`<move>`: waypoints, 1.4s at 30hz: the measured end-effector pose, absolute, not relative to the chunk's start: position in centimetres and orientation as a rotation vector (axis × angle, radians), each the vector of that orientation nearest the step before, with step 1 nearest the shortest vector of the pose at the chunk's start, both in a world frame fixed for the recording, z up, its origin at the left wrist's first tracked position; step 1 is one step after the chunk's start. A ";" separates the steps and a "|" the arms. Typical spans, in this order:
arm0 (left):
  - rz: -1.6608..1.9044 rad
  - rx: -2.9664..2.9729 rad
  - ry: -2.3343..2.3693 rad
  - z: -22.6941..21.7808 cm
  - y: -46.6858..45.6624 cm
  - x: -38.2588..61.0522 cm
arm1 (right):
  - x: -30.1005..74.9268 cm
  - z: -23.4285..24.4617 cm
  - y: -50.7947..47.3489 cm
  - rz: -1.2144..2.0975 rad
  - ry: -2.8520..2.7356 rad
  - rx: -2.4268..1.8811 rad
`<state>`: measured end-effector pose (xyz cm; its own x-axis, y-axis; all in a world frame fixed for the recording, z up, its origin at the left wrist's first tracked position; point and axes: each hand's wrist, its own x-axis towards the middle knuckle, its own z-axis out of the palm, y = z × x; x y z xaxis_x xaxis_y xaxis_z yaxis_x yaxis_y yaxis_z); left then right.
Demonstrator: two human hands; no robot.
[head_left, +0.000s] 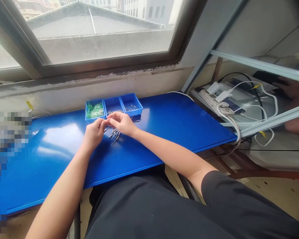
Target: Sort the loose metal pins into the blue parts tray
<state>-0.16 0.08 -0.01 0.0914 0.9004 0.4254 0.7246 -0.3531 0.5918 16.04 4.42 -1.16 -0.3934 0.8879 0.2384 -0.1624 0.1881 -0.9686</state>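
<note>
My left hand (pixel 94 132) and my right hand (pixel 122 122) meet fingertip to fingertip above the blue table. Both are closed in a pinch, and whatever sits between the fingertips is too small to make out. Under my right hand lies a loose pile of thin metal pins (pixel 116 135). Just behind the hands stand three joined blue bins. The left bin (pixel 87 117) holds small green and clear pieces (pixel 96 109). Small metal rings (pixel 114 113) lie in the middle bin (pixel 112 102), partly hidden by my right hand. A few dark metal pins (pixel 132 107) are in the right bin (pixel 141 105).
The blue table (pixel 169 132) runs below a window (pixel 102 33). To the right, beyond a metal frame (pixel 276 119), a power strip (pixel 215 99) carries chargers and white cables (pixel 235 127). A blurred-out patch covers the table's left end.
</note>
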 end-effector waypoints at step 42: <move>1.213 2.106 1.620 -0.5 0.3 -0.3 | 16.0 -1.2 4.5 1.385 -1.476 -0.779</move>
